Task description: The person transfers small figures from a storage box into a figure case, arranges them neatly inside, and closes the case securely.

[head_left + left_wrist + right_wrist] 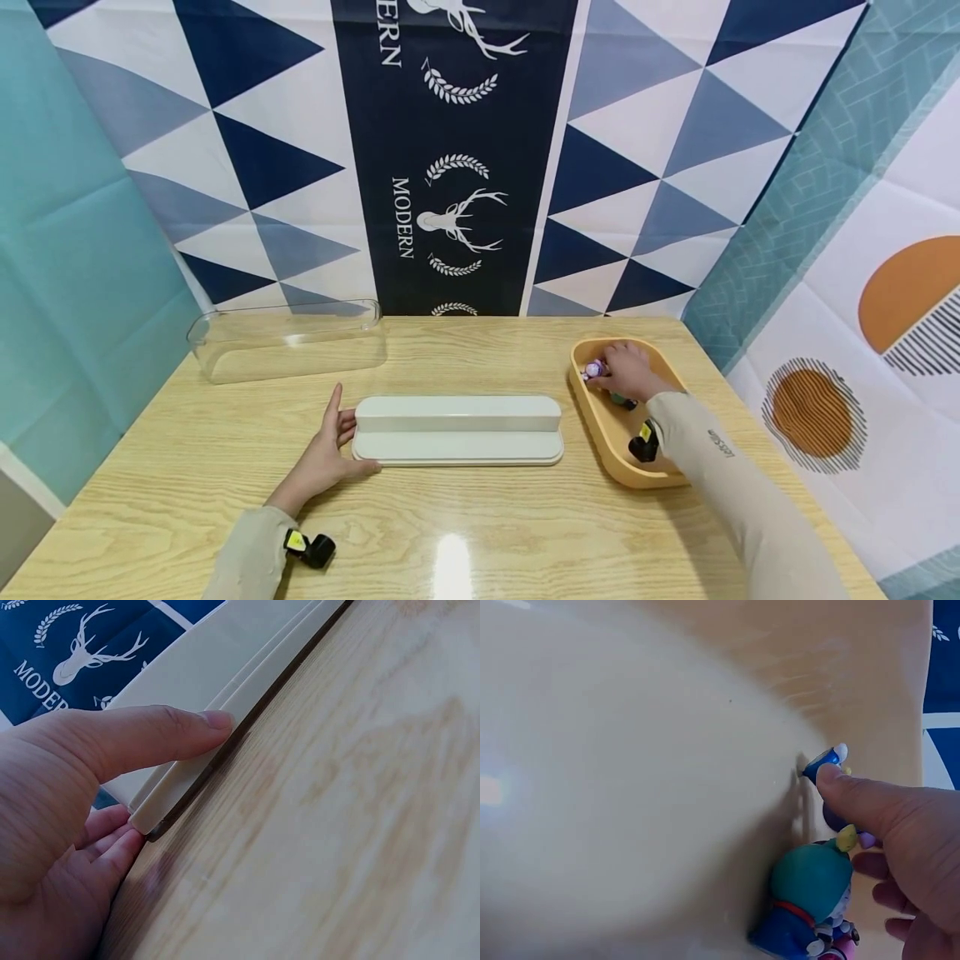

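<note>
My left hand (327, 450) is at the left end of a white two-step display base (457, 446). The thumb (187, 731) lies over its front rim and the fingers bear on its end, holding that corner. On the right, my right hand (628, 372) reaches into an orange tray (609, 442). Between thumb and fingers it pinches a small purple-and-white figurine (595, 369), whose blue end (821, 761) sticks out past the thumb in the right wrist view. A second figurine (810, 885), with a teal head, red collar and blue cape, lies just beside that hand.
A long clear plastic cover (292, 346) stands at the back left of the wooden table (390, 533). Behind the table hangs a patterned cloth (457, 167). The tray's raised wall (600, 437) lies to the right of the base.
</note>
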The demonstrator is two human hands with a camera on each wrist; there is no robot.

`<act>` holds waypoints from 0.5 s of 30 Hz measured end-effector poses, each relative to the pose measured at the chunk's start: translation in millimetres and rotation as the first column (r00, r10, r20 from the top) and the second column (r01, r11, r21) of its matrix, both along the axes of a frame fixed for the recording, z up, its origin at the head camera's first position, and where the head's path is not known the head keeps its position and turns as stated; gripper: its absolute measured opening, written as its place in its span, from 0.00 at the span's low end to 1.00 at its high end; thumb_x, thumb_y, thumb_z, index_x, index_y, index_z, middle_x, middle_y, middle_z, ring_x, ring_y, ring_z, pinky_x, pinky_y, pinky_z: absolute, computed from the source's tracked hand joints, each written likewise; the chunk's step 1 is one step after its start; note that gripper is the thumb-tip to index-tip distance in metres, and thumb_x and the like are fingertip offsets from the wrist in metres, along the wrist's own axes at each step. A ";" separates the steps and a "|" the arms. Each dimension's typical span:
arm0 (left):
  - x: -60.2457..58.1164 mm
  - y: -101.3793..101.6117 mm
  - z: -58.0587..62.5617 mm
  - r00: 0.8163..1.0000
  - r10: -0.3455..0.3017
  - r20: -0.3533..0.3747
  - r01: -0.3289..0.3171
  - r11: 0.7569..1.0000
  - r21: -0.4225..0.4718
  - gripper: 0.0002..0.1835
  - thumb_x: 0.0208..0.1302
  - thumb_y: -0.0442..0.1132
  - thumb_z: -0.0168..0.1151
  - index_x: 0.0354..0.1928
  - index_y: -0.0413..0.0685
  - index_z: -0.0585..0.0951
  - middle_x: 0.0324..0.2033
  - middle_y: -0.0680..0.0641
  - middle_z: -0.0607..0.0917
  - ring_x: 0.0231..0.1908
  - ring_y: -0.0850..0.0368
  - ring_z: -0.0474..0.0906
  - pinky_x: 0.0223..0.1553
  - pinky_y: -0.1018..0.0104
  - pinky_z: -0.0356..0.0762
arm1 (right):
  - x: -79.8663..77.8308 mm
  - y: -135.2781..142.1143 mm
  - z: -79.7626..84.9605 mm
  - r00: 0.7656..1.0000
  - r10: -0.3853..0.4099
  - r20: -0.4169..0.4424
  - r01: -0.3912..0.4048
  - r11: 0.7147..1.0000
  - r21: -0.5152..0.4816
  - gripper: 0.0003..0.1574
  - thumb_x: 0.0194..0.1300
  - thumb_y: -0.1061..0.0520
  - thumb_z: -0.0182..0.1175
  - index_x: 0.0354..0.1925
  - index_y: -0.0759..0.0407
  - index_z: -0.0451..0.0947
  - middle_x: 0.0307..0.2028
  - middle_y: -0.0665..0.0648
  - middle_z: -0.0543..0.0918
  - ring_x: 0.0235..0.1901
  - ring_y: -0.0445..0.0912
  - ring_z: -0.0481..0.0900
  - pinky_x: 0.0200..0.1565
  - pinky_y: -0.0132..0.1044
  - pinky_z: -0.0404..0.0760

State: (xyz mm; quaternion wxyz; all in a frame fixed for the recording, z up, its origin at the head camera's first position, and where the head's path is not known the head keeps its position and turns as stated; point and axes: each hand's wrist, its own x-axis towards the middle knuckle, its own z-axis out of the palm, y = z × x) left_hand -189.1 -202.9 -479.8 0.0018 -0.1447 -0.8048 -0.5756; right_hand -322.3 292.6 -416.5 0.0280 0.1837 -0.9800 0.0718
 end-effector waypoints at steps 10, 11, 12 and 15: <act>-0.8 -1.1 -2.0 1.000 -0.001 -0.005 0.001 1.000 -0.002 0.73 0.47 0.29 0.80 0.76 0.38 0.27 0.63 0.27 0.68 0.64 0.31 0.65 0.66 0.46 0.63 | -3.1 -0.9 -4.7 0.997 0.066 0.041 -0.057 0.979 -0.198 0.19 0.59 0.60 0.72 0.43 0.67 0.75 0.35 0.60 0.80 0.37 0.55 0.74 0.45 0.50 0.74; -0.9 -1.3 -2.2 1.000 0.000 -0.006 0.000 1.000 -0.002 0.73 0.47 0.29 0.80 0.76 0.38 0.27 0.63 0.27 0.68 0.64 0.31 0.65 0.66 0.46 0.63 | -3.6 -1.3 -4.9 0.996 0.069 0.053 -0.056 0.974 -0.218 0.18 0.59 0.60 0.71 0.43 0.67 0.75 0.35 0.59 0.80 0.36 0.53 0.75 0.43 0.48 0.76; -1.0 -1.4 -2.4 1.000 0.000 -0.007 0.000 1.000 -0.003 0.73 0.47 0.29 0.80 0.76 0.38 0.27 0.63 0.27 0.68 0.64 0.31 0.65 0.66 0.46 0.63 | -4.4 -1.4 -5.0 0.995 0.076 0.062 -0.059 0.970 -0.235 0.17 0.60 0.61 0.70 0.43 0.67 0.75 0.34 0.59 0.79 0.35 0.52 0.75 0.41 0.46 0.77; -1.5 -1.7 -2.7 1.000 0.001 -0.010 -0.001 1.000 0.000 0.73 0.47 0.29 0.80 0.76 0.39 0.27 0.63 0.27 0.68 0.64 0.31 0.65 0.66 0.47 0.64 | -7.3 0.7 -6.8 0.992 0.085 0.098 -0.053 0.955 -0.293 0.15 0.61 0.62 0.70 0.42 0.66 0.75 0.33 0.58 0.78 0.33 0.50 0.74 0.37 0.41 0.77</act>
